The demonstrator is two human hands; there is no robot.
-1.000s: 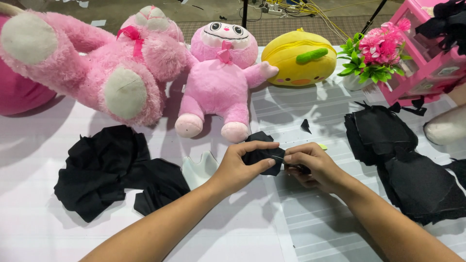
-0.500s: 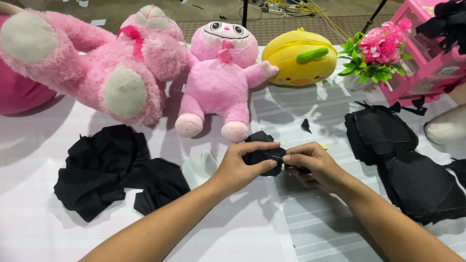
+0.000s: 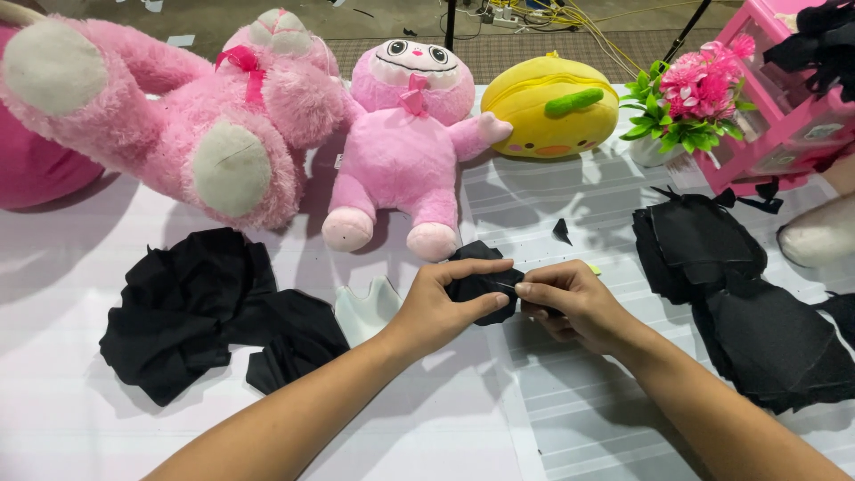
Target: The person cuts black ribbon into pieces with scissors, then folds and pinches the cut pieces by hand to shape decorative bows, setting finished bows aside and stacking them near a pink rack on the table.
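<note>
A small bunched piece of black fabric (image 3: 481,283), just in front of the pink plush doll (image 3: 403,142), is held pinched between the left hand (image 3: 445,307) and right hand (image 3: 570,301), unchanged from a second earlier, so the work remains at the same step.

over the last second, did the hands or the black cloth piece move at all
Nothing visibly changed. The left hand and right hand both pinch the small black cloth piece over the white table just as they did a second ago, and the black fabric piles, the pink plush toy and the yellow plush lie where they were.
</note>
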